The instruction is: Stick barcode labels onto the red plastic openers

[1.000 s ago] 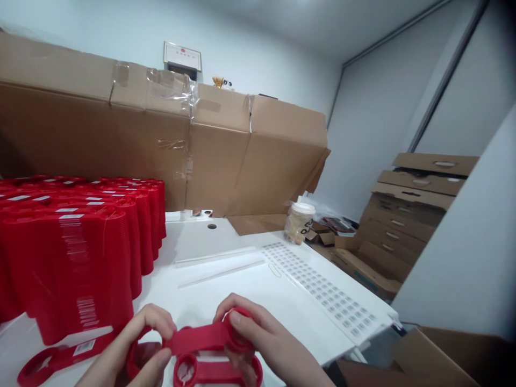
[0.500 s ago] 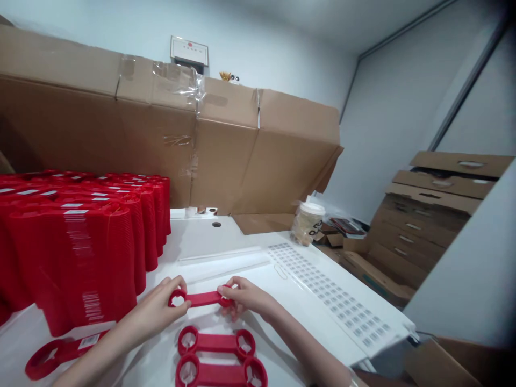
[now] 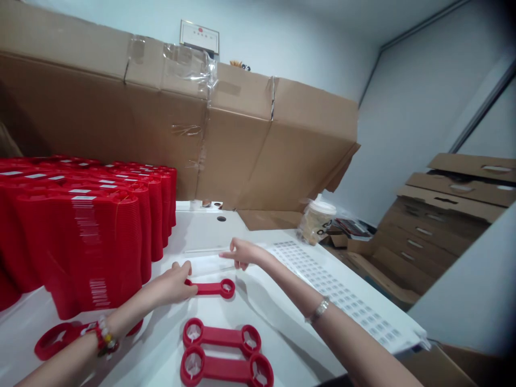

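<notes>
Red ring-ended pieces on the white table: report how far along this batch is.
Done: two red double-ring plastic pieces and lie flat near the person. In hand: the left hand touches a third piece, while the right hand reaches out empty over the white table. Left: the tall stacks of red pieces, several rows deep.

Nothing readable: white labels (image 3: 83, 198) on red stacks (image 3: 80, 258), dark print (image 3: 324, 230) on cup (image 3: 316, 223), framed certificate (image 3: 199, 36) too small.
</notes>
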Demonstrator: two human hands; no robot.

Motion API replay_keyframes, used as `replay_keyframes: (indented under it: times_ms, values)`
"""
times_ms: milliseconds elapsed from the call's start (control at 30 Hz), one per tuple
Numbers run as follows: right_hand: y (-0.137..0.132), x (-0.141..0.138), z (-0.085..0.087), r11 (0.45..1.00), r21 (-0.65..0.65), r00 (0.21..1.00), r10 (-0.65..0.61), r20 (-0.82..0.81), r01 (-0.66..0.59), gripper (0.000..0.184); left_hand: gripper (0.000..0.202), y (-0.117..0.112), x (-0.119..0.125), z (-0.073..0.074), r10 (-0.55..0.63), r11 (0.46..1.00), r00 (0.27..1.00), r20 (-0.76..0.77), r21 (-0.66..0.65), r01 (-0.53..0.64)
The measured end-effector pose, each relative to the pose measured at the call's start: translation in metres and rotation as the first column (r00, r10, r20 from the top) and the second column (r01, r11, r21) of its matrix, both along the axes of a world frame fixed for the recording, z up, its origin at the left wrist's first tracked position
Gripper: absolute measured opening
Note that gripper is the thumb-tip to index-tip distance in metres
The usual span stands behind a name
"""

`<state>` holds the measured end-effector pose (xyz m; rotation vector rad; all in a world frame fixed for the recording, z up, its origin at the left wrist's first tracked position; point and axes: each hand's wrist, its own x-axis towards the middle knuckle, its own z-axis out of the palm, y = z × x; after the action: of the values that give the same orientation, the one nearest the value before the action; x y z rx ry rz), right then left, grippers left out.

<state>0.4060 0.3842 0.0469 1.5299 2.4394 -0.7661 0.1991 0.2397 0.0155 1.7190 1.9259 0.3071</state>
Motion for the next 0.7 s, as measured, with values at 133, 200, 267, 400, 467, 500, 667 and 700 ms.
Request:
replay_keyframes:
  times_ms: [133, 200, 267, 400, 467, 500, 667, 700]
  values:
    - [0.016, -0.006, -0.002, 0.932, 0.362, 0.999, -0.027, 0.033, 0.013, 0.036, 0.041, -0.015, -0.004, 0.02, 0.048, 0.991, 0.997, 0.057, 0.121, -0.055]
    - [0.017, -0.006, -0.009, 0.887, 0.462, 0.997, -0.032, 0.074, -0.006, 0.036, 0.044, -0.031, -0.008, 0.033, 0.034, 0.984, 0.994, 0.106, 0.17, -0.052]
    - [0.019, -0.005, -0.016, 0.853, 0.52, 0.992, -0.031, 0.12, -0.036, 0.036, 0.044, -0.047, -0.013, 0.045, 0.01, 0.982, 0.987, 0.163, 0.185, -0.04]
    - [0.027, -0.001, -0.021, 0.826, 0.55, 0.976, -0.001, 0.22, -0.123, 0.035, 0.04, -0.063, -0.023, 0.058, -0.003, 0.992, 0.958, 0.288, 0.121, -0.034]
    - [0.033, -0.002, -0.021, 0.825, 0.54, 0.964, 0.024, 0.264, -0.169, 0.035, 0.037, -0.057, -0.026, 0.058, 0.017, 0.996, 0.943, 0.333, 0.077, -0.045]
    - [0.036, -0.002, -0.02, 0.823, 0.535, 0.959, 0.035, 0.282, -0.188, 0.034, 0.035, -0.051, -0.027, 0.056, 0.03, 0.996, 0.938, 0.344, 0.063, -0.056]
    - [0.036, -0.005, -0.008, 0.794, 0.558, 0.937, 0.044, 0.346, -0.243, 0.034, 0.031, -0.009, -0.022, 0.032, 0.11, 0.985, 0.938, 0.328, 0.09, -0.147]
    - [0.033, -0.004, -0.003, 0.777, 0.577, 0.935, 0.042, 0.352, -0.252, 0.035, 0.032, -0.003, -0.02, 0.027, 0.12, 0.978, 0.939, 0.323, 0.121, -0.167]
